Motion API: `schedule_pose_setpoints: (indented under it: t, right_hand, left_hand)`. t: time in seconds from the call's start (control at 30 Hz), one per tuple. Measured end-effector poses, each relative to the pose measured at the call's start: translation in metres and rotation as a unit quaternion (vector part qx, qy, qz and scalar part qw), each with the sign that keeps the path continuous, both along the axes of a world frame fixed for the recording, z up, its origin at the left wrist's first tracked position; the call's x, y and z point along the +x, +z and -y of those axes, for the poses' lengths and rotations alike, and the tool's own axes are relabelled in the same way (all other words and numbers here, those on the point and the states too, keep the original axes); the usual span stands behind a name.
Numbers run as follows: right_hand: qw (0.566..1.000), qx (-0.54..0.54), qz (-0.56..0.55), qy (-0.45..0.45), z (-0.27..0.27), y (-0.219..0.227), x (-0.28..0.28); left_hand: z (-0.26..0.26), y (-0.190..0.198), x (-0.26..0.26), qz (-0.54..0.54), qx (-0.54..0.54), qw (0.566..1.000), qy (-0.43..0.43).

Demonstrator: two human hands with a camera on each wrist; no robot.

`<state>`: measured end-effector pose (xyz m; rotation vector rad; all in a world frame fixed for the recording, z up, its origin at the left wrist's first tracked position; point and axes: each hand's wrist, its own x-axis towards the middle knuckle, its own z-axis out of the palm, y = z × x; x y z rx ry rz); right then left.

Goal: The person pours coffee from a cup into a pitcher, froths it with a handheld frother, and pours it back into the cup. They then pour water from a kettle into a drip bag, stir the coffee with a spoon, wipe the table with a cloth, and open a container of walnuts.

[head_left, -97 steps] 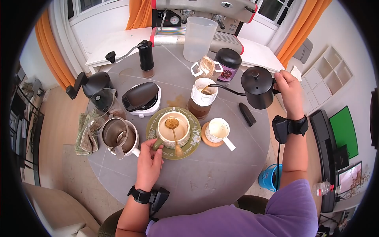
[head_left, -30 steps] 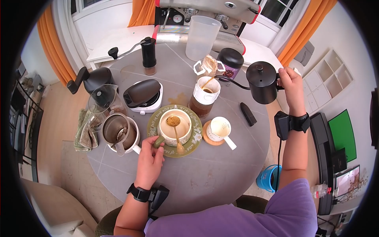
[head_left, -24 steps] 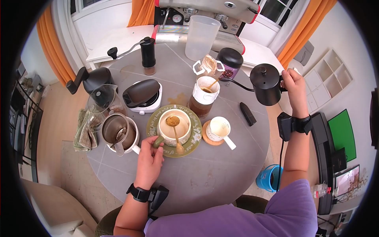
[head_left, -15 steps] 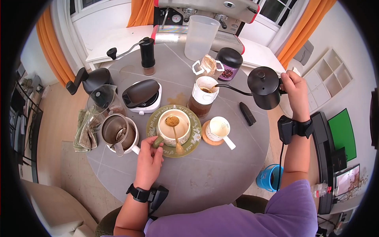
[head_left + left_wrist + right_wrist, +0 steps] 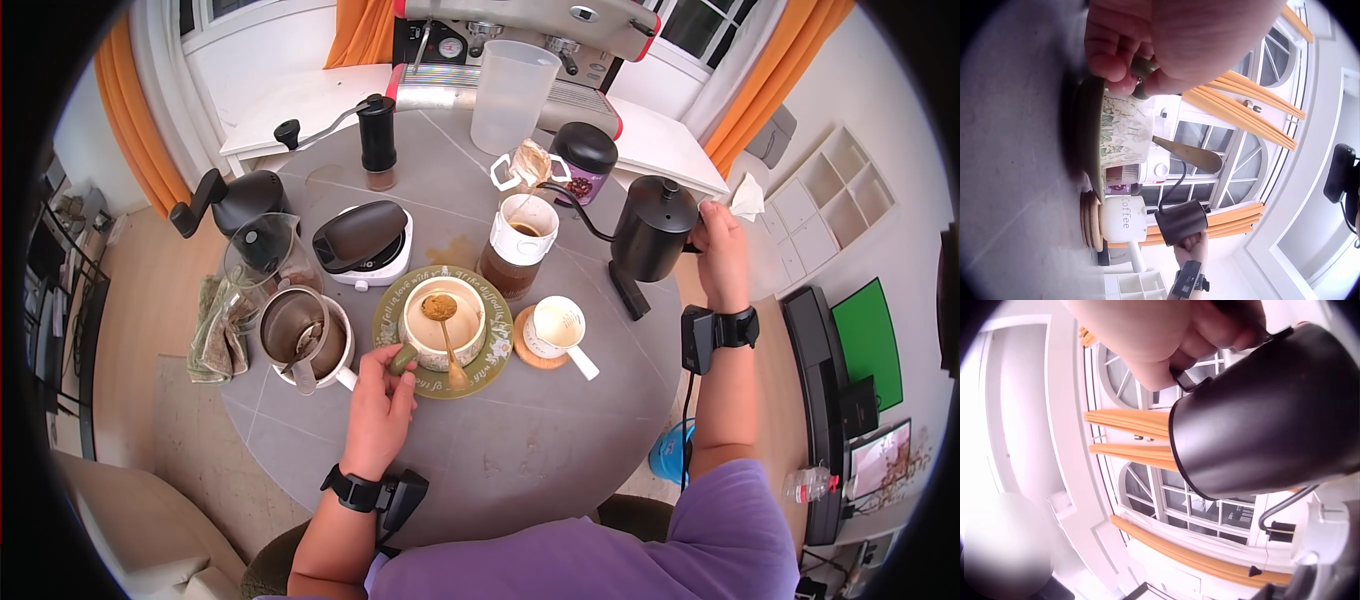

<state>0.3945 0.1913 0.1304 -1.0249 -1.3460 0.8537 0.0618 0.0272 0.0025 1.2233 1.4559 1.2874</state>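
My left hand point(image 5: 377, 415) pinches the olive handle point(image 5: 402, 358) of a flower-patterned cup point(image 5: 432, 352), which stands on a green lettered saucer point(image 5: 493, 368). Across the cup lies a gold spoon point(image 5: 452, 350), brown powder in its bowl. On the right, my right hand point(image 5: 722, 250) grips the handle of a black gooseneck kettle point(image 5: 650, 235), held up off the table. The kettle's spout tip is above a white coffee dripper point(image 5: 533, 238), and a thin stream shows faintly beneath it. Under the dripper is a glass vessel with brown liquid point(image 5: 508, 275).
A small white "Coffee" pot point(image 5: 545, 335) sits on a wooden coaster right of the saucer. To the left are a white mug with a metal filter point(image 5: 290, 340), a glass carafe point(image 5: 270, 265) and a scale point(image 5: 395, 255). Behind stand a hand grinder point(image 5: 375, 140) and a plastic pitcher point(image 5: 510, 95).
The kettle moved about over the dripper, and has now come left and lower, overlapping the black object on the table. My left hand keeps its hold on the cup handle.
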Motion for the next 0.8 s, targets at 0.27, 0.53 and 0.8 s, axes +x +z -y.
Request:
schedule_pose_setpoints:
  t: [0.27, 0.53, 0.8]
  right_hand:
    - [0.977, -0.046, -0.200, -0.062, 0.009, -0.038, -0.015]
    - [0.989, -0.024, -0.133, -0.059, 0.003, -0.104, 0.005]
    - [0.988, -0.050, -0.131, -0.063, -0.002, -0.130, -0.001]
  left_hand:
    - [0.000, 0.001, 0.000, 0.000, -0.004, 1.000, -0.002]
    - [0.000, -0.002, 0.000, -0.005, 0.004, 1.000, -0.010]
    - [0.000, 0.000, 0.001, 0.000, -0.001, 1.000, -0.008]
